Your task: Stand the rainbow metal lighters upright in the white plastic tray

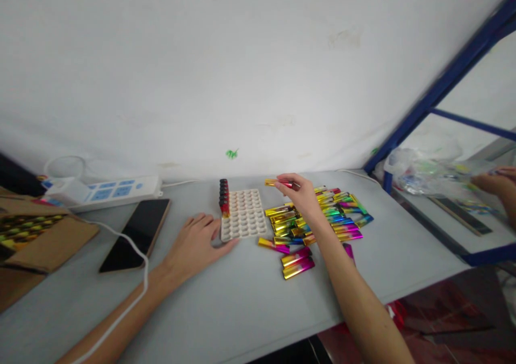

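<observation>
A pale tray [244, 213] with rows of small sockets lies on the table. Several red-and-gold lighters with black tops [224, 197] stand in a row along its left side. My left hand [197, 243] rests flat at the tray's lower left corner, fingers stretched out, thumb along the near edge. Right of the tray, raised a little above the table, my right hand [300, 194] pinches a gold-and-red lighter [272, 182] between thumb and fingers, its gold end pointing left. Beneath and beside that hand spreads a pile of shiny multicoloured lighters [342, 225], with several loose ones nearer me.
To the left lie a black phone [139, 235], a white power strip [121, 189] and an open cardboard box [48, 240] of lighters. A white cable crosses my left forearm. A blue metal frame [427, 106] stands at right; beyond it are plastic bags [419, 165] and another person's hand [494, 184].
</observation>
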